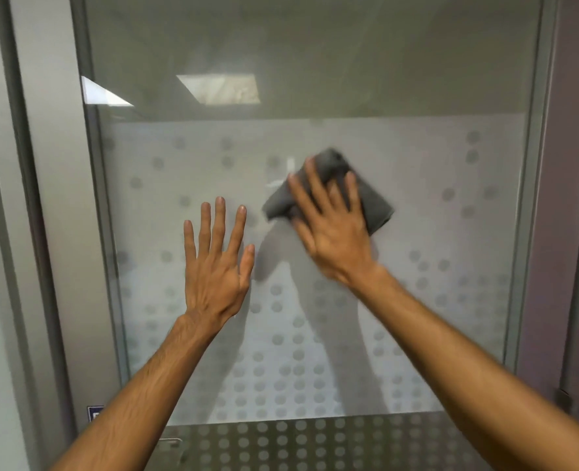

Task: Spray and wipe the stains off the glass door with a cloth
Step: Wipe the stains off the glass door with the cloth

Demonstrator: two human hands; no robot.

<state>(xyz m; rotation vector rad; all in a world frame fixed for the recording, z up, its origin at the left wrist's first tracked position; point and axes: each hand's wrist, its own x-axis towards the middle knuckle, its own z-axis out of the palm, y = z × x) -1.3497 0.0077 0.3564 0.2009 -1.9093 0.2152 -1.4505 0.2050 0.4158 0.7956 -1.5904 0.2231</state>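
Note:
The glass door (pixel 434 232) fills the view, with a frosted band of grey dots across its middle. My right hand (pixel 332 229) lies flat on a folded grey cloth (pixel 376 205) and presses it against the frosted glass right of centre. The cloth is blurred. A small white streak (pixel 290 168) shows on the glass just left of the cloth's top. My left hand (pixel 215 263) rests flat on the glass with fingers spread, holding nothing, to the left of the cloth. No spray bottle is in view.
A grey metal door frame (pixel 91 232) runs down the left side and another frame post (pixel 533 198) down the right. A mauve wall (pixel 566 164) lies beyond the right frame. Ceiling lights reflect in the clear upper glass (pixel 220 90).

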